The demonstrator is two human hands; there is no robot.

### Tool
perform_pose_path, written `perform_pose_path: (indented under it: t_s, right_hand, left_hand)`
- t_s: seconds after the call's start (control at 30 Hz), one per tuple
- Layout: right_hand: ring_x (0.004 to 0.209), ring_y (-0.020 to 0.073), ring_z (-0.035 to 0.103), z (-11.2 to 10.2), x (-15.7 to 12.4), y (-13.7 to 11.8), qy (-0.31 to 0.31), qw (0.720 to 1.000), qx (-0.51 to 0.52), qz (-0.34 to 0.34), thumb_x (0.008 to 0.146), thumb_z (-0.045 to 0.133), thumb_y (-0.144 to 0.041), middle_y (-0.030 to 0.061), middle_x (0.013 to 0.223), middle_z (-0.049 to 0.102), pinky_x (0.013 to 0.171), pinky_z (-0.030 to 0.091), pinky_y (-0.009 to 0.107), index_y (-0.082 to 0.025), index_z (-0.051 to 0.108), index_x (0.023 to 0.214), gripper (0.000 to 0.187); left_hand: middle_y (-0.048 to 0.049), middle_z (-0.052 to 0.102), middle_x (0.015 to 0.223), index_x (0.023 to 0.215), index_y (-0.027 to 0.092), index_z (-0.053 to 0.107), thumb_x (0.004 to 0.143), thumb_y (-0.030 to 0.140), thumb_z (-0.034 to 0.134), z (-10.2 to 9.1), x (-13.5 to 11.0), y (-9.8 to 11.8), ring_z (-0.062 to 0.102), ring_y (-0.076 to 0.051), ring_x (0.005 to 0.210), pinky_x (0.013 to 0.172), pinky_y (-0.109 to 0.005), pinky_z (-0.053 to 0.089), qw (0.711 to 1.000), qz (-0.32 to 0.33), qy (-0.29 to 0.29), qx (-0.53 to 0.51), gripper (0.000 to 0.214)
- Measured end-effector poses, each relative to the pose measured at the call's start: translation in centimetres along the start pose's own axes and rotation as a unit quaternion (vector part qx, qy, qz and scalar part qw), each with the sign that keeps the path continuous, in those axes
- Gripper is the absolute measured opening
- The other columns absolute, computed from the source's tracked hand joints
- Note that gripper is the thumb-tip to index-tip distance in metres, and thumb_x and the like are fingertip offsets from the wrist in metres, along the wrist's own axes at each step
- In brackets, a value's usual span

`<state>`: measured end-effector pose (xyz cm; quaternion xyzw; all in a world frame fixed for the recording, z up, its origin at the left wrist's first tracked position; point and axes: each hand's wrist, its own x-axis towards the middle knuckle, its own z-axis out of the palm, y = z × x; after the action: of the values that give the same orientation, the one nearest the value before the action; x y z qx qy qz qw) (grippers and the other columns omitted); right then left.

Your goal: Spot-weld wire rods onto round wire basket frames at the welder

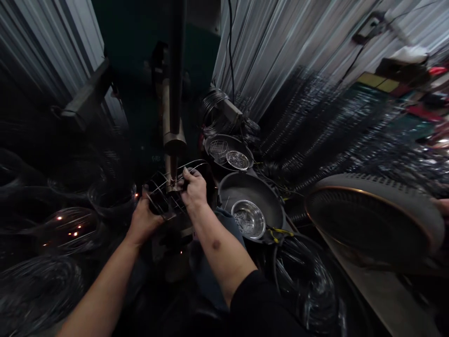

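Observation:
My left hand is closed on the near left side of a wire frame made of thin bent metal rods. My right hand is at the frame's right side with fingers pinched, close against the lower metal tip of an upright machine. What those fingertips grip is too small and dark to make out. Above the frame stands the machine's thick metal cylinder, with a dark vertical shaft over it. The frame sits around the lower tip, partly hidden by my hands.
Right of my arm, a grey round pan holds a shiny bowl of short metal pieces. Behind it is another pan. A large round dark tub is at right, a person's hand at its edge. Wire coils lie left.

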<state>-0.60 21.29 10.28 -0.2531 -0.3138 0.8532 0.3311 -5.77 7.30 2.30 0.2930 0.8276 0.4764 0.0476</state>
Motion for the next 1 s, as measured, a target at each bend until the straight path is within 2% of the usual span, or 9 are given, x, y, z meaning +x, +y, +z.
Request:
perform_pose_path:
  t_s: [0.1,0.17,0.23,0.33,0.43,0.53,0.7,0.83,1.0]
  right_hand:
    - [0.035,0.0061,0.046,-0.8,-3.4,2.0,-0.009,0.998,-0.031,-0.055,0.069,0.073,-0.031,-0.0090,0.050,0.054,0.035,0.034,0.017,-0.020,0.049,0.074,0.027]
    - [0.036,0.0067,0.048,-1.8,-6.3,3.9,-0.035,0.993,-0.088,-0.073,0.069,0.071,-0.032,-0.0092,0.053,0.054,0.038,0.037,0.018,-0.020,0.051,0.076,0.024]
    - [0.040,0.0079,0.050,-3.2,-9.2,5.9,-0.085,0.977,-0.180,-0.078,0.072,0.066,-0.031,-0.0084,0.054,0.054,0.043,0.041,0.019,-0.021,0.055,0.077,0.016]
    - [0.062,0.0124,0.060,-5.5,-12.7,8.7,-0.153,0.923,-0.331,-0.120,0.076,0.060,-0.028,-0.0026,0.068,0.063,0.063,0.049,0.023,-0.022,0.061,0.079,0.008]
    - [0.081,0.0169,0.062,-7.5,-14.4,11.1,-0.210,0.860,-0.437,-0.158,0.076,0.059,-0.024,0.0031,0.086,0.070,0.079,0.049,0.028,-0.021,0.065,0.085,0.011]
    - [0.079,0.0190,0.063,-8.5,-14.9,12.1,-0.270,0.793,-0.526,-0.149,0.073,0.058,-0.016,0.0060,0.088,0.071,0.075,0.050,0.029,-0.019,0.066,0.084,0.014]
    - [0.066,0.0203,0.061,-8.1,-16.1,6.2,-0.337,0.651,-0.646,-0.214,0.067,0.065,-0.014,0.0077,0.077,0.069,0.065,0.050,0.030,-0.017,0.070,0.081,0.015]
    - [0.099,0.0238,0.059,-7.4,-15.4,-1.6,-0.156,0.684,-0.584,-0.408,0.079,0.064,-0.023,0.0107,0.104,0.068,0.095,0.045,0.039,-0.023,0.069,0.110,0.031]
    - [0.086,0.0150,0.064,-6.7,-11.7,-4.8,-0.214,0.665,-0.563,-0.441,0.088,0.054,-0.021,0.0068,0.095,0.069,0.081,0.052,0.026,-0.021,0.072,0.102,0.023]
  left_hand:
    - [-0.0140,0.063,0.121,0.109,0.017,0.066,0.037,0.042,0.084,-3.4,-1.9,-1.6,0.056,-0.039,0.115,0.098,-0.054,0.045,0.998,-0.054,-0.038,-0.020,0.078]
    - [-0.0083,0.071,0.097,0.105,0.019,0.068,0.043,0.044,0.082,-5.9,-3.4,-2.0,0.065,-0.037,0.096,0.088,-0.058,0.051,0.986,-0.166,0.020,-0.027,0.068]
    - [-0.0048,0.072,0.093,0.114,0.021,0.065,0.061,0.049,0.074,-7.8,-4.8,-1.1,0.067,-0.032,0.089,0.084,-0.057,0.053,0.977,-0.193,0.090,-0.022,0.060]
    - [-0.0039,0.070,0.108,0.113,0.022,0.067,0.075,0.046,0.066,-8.4,-6.2,2.4,0.064,-0.027,0.102,0.098,-0.050,0.048,0.989,-0.068,0.134,-0.017,0.045]
    - [-0.0057,0.067,0.116,0.113,0.020,0.067,0.077,0.048,0.063,-7.0,-6.8,5.9,0.062,-0.025,0.107,0.099,-0.040,0.048,0.997,0.058,0.049,-0.019,0.046]
    - [-0.0098,0.068,0.108,0.117,0.015,0.066,0.078,0.049,0.061,-5.1,-7.3,7.6,0.066,-0.025,0.094,0.085,-0.036,0.054,0.987,0.155,-0.010,0.035,0.051]
    - [-0.0089,0.071,0.093,0.109,0.013,0.069,0.090,0.033,0.048,-4.9,-8.2,7.8,0.067,-0.020,0.082,0.078,-0.032,0.055,0.957,0.278,0.037,0.079,0.034]
    - [-0.0056,0.071,0.098,0.112,0.018,0.067,0.090,0.027,0.053,-6.5,-8.9,8.3,0.067,-0.018,0.084,0.079,-0.029,0.055,0.937,0.336,0.061,0.076,0.028]
    - [-0.0052,0.069,0.097,0.114,0.017,0.065,0.088,0.019,0.057,-8.0,-8.3,9.8,0.066,-0.015,0.085,0.079,-0.025,0.054,0.914,0.392,0.079,0.070,0.027]
